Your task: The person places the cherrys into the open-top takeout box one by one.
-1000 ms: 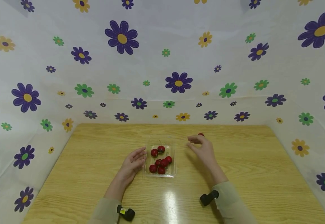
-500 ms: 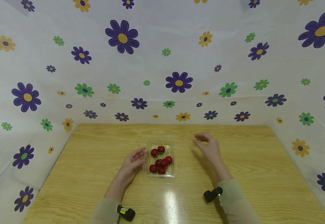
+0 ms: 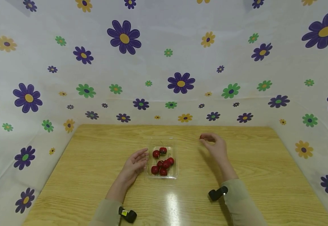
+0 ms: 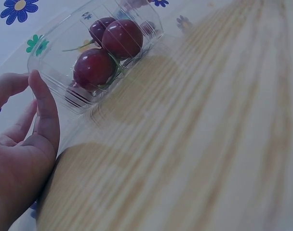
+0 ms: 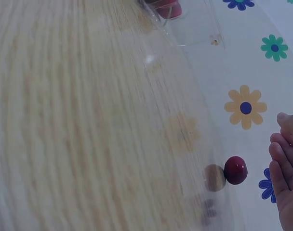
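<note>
A clear plastic box [image 3: 176,166] stands mid-table with several dark red cherries [image 3: 166,164] in it, some with stems. My left hand [image 3: 133,165] rests beside its left wall; in the left wrist view the fingertips [image 4: 35,77] touch or nearly touch the box's edge. Farther right, my right hand [image 3: 215,149] hovers with gently bent fingers near a single loose cherry [image 3: 201,137]. From the right wrist view, that cherry [image 5: 235,170] lies on the tabletop, apart from the right hand [image 5: 288,166], and nothing is seen between the fingers.
The wooden table [image 3: 96,150] ends at the back against a white sheet [image 3: 152,62] printed with flowers, which also rises at both sides. A black wrist camera sits on each sleeve. Light glares off the table's front middle.
My right hand has moved to the right, away from the box. The loose cherry, partly behind the hand and then hidden, now shows left of its fingertips. My left hand stays put.
</note>
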`<move>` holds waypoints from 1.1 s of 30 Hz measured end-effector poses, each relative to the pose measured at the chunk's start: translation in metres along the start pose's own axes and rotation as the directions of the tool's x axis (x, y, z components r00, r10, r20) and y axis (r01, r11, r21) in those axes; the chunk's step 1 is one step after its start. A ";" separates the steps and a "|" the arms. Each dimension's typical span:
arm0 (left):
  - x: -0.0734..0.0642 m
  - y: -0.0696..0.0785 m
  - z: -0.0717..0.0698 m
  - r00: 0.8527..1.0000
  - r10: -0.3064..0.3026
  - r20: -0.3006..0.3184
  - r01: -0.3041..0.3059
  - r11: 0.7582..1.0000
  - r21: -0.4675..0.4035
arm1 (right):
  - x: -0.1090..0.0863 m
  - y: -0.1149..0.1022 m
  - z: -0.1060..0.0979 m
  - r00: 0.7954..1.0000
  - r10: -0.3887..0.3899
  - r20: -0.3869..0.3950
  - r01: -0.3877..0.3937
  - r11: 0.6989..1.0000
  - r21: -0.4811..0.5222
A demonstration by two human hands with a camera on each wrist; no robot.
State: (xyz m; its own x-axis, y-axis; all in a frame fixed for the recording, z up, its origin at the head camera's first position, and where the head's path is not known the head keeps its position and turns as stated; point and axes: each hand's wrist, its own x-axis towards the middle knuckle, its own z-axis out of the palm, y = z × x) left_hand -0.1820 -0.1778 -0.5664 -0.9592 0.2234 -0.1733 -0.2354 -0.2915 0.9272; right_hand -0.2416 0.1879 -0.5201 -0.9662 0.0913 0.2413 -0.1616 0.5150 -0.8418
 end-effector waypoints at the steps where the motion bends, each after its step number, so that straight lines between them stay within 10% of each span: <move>1: 0.000 0.000 0.000 1.000 0.002 0.000 -0.002 1.000 -0.001 | 0.000 0.001 -0.001 1.000 0.004 0.000 -0.004 1.000 -0.002; 33: 0.003 -0.003 -0.004 1.000 -0.007 0.017 0.007 1.000 0.005 | 0.017 0.035 -0.002 0.970 0.243 0.029 -0.243 0.970 0.009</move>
State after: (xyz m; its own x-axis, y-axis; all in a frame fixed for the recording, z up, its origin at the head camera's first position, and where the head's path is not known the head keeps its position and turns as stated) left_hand -0.1846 -0.1800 -0.5705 -0.9547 0.2413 -0.1742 -0.2413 -0.2850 0.9277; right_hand -0.2632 0.2089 -0.5446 -0.9819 0.1889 0.0155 0.0765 0.4699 -0.8794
